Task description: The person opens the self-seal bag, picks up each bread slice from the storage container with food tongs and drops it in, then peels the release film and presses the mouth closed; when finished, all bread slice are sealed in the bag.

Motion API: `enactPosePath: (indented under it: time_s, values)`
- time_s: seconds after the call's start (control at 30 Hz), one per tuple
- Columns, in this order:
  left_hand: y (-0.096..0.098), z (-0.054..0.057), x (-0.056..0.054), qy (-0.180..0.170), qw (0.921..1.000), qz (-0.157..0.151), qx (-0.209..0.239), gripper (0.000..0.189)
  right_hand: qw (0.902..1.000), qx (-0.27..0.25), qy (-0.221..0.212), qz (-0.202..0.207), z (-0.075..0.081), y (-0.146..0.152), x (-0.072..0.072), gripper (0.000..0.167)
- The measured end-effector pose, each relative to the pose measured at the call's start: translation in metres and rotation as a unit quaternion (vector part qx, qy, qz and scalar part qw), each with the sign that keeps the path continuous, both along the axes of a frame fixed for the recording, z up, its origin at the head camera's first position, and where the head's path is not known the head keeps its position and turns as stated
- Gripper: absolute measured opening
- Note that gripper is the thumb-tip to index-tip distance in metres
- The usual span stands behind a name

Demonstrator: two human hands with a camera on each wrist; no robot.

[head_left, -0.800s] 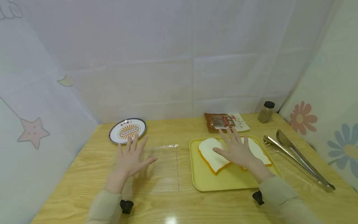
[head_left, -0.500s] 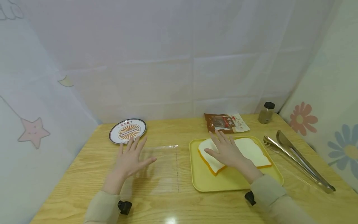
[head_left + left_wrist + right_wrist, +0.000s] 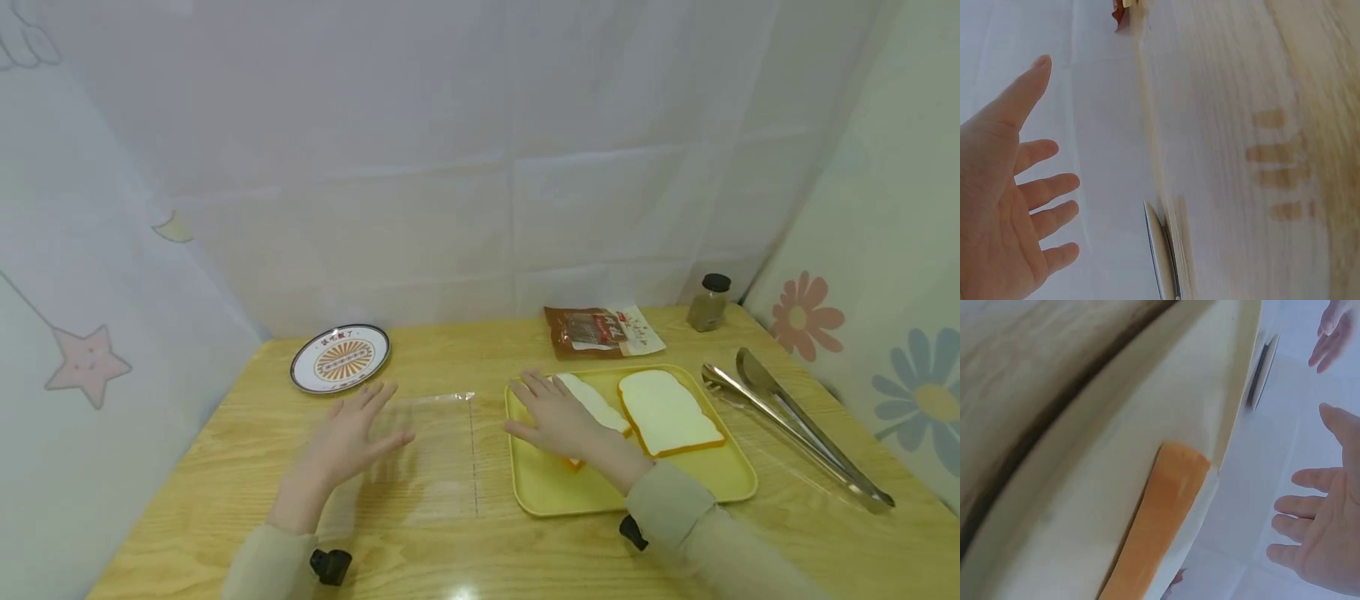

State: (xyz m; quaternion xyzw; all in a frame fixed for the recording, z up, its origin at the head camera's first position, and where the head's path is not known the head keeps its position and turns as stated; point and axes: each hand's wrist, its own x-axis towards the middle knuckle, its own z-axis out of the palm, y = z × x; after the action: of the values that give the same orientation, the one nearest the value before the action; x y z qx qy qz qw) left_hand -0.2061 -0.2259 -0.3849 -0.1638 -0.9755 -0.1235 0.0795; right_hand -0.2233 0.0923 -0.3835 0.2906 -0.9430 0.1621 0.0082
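My left hand (image 3: 337, 450) hovers over a clear plastic sheet (image 3: 438, 467) on the table, fingers spread and holding nothing. In the left wrist view the palm of that hand (image 3: 997, 206) stands well above the wood. My right hand (image 3: 558, 417) is over the left part of a yellow tray (image 3: 536, 492), fingers extended and nothing in them. It covers part of one bread slice (image 3: 592, 396) with an orange crust. A second bread slice (image 3: 667, 412) lies to its right, fully visible. The right wrist view shows an orange crust edge (image 3: 1160, 519) below the raised palm.
An oval plate (image 3: 341, 358) with a sunburst print sits at the back left. Behind the tray lies a brown and white food packet (image 3: 600, 331). A black-capped spice jar (image 3: 708, 302) stands at the back right, and metal tongs (image 3: 802, 433) lie right of the tray.
My right hand has moved left across the tray, uncovering the right bread slice and covering more of the left one. My left hand has stayed nearly in place, sinking slightly.
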Motion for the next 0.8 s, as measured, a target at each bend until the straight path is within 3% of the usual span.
enactPosePath:
  time_s: [0.43,0.8]
  values:
    - [0.003,-0.013,0.005,-0.013,0.9996,-0.022,0.008,0.074,0.9958,0.035,-0.061,0.059,-0.007,-0.035,-0.001,0.068]
    - [0.013,-0.016,0.003,-0.064,0.9972,-0.040,-0.001,0.064,0.9892,0.104,-0.047,0.091,-0.019,-0.060,0.001,0.062]
